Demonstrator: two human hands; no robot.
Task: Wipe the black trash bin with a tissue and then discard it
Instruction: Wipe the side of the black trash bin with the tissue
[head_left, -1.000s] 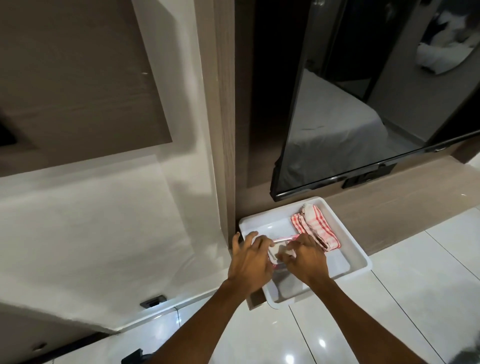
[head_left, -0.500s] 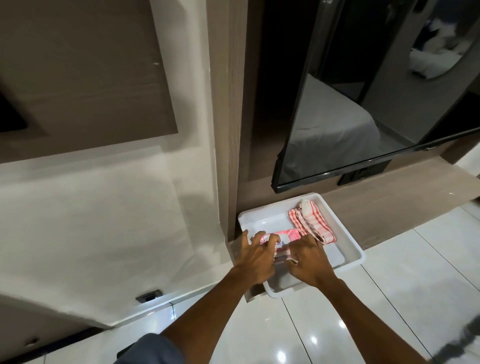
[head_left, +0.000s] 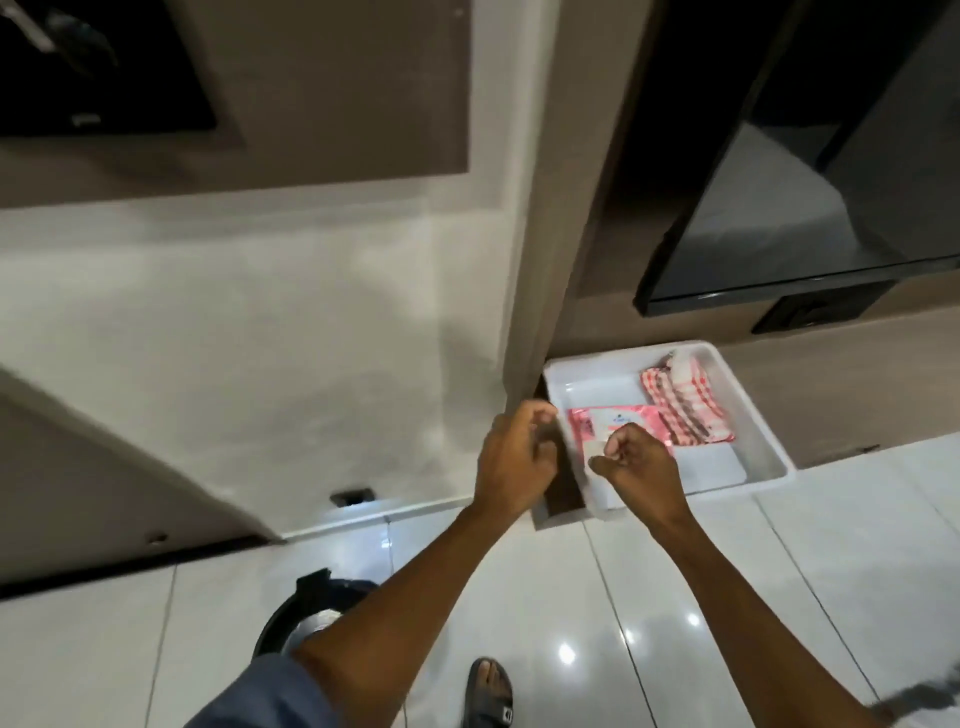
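A: Starting at the lower left of the frame, what sits on the floor?

B: The black trash bin (head_left: 291, 618), low and left of centre on the pale glossy tiles, with only an arc of its round rim showing; the left forearm crosses in front of the rest. A foot in a dark sandal (head_left: 487, 693) stands on the tiles just right of it, at the bottom edge.

A: And the left hand?

B: The left hand (head_left: 514, 457) hangs in mid-frame beside a wood-toned post, fingers loosely curled, holding nothing I can see. It is just left of the white tray (head_left: 763, 441) and not touching it.

A: The right hand?

B: The right hand (head_left: 636, 460) is curled nearly into a fist over the tray's near end. A small white scrap shows at its fingertips; it looks like a tissue (head_left: 595, 448) pinched there, though blur makes that uncertain.

A: What lies in the tray?

B: A pink and white tissue packet (head_left: 613, 415) just beyond the right hand, and a red checked cloth (head_left: 685, 410) toward the far right side. A dark screen (head_left: 810, 208) fills the upper right.
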